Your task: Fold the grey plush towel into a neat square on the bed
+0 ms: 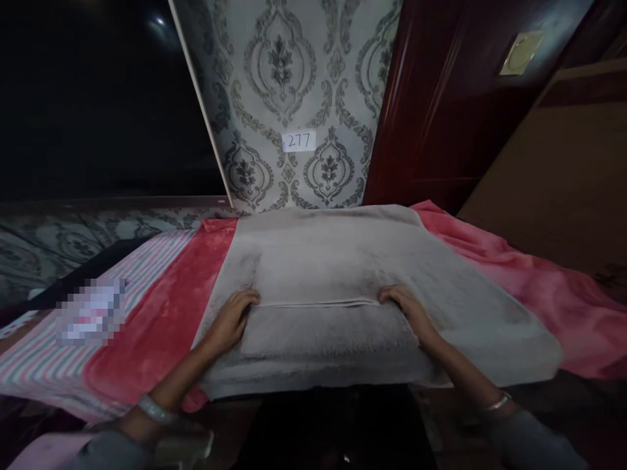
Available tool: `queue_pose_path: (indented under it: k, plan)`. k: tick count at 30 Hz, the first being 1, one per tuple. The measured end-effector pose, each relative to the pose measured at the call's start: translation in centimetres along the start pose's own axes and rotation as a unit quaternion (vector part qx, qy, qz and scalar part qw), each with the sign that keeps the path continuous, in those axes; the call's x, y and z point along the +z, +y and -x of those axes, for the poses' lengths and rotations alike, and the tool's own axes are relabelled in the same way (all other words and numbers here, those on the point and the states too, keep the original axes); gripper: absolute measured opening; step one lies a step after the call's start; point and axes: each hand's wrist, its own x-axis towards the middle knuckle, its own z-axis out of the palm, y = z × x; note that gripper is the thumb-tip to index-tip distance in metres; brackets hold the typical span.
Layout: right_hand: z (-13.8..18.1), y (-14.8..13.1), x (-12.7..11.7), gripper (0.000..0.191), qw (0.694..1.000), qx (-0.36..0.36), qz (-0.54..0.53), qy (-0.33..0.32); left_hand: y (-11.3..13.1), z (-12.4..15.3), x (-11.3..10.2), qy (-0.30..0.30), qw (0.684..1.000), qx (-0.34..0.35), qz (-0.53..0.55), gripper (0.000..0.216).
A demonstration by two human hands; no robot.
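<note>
A grey plush towel (313,329) lies partly folded in front of me, one flap laid over it with its straight pale edge facing me. My left hand (232,320) is closed at the left corner of that edge, fingers curled on the fabric. At the right corner, my right hand (405,307) pinches the same edge, its fingertips pressed together. Both forearms reach in from below, with a bracelet on each wrist. Beneath the towel spreads a larger light grey cloth (490,326) of similar colour, so their borders partly blend.
A red blanket (161,320) and striped cloth (166,251) cover the left side, with a blurred packet (91,313) there. Pink-red fabric (529,281) drapes on the right. Behind stand a dark screen (98,98), patterned wall with a label (299,141), and dark red door panel (431,98).
</note>
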Motion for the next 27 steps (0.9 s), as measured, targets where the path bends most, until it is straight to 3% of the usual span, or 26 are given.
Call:
queue_pose_path:
  k: [3,6,9,12,16,21,24,27]
  plan:
    - [1.2,1.1,0.5,0.016,1.0,0.013,-0.015,0.006,0.1,0.7,0.8,0.048,0.998,-0.042,0.015,0.026]
    - [1.4,1.0,-0.1,0.024,0.992,0.11,-0.022,0.053,0.8,-0.1,0.5,0.093,0.979,-0.17,0.071,0.024]
    - [1.4,0.6,-0.8,0.039,0.965,0.248,-0.027,0.078,1.5,-1.1,0.0,0.07,0.952,-0.268,0.135,0.045]
    - [0.6,0.1,-0.8,0.045,0.953,0.302,0.005,0.036,1.8,-2.2,0.0,0.028,0.937,-0.318,0.143,0.064]
    - [-0.6,-0.6,0.1,0.055,0.96,0.278,0.038,0.01,2.0,-3.3,0.8,0.043,0.933,-0.335,0.12,0.071]
    - [-0.4,-0.6,0.6,0.046,0.971,0.236,-0.013,0.033,2.0,-3.1,1.7,0.068,0.938,-0.302,0.155,0.059]
    - [0.3,-0.1,0.2,0.045,0.971,0.239,0.022,-0.003,1.9,-2.7,1.4,0.048,0.946,-0.289,0.14,0.054]
    - [0.8,0.1,-0.2,0.044,0.98,0.178,0.088,-0.029,1.7,-2.4,0.8,0.01,0.962,-0.256,0.097,0.058]
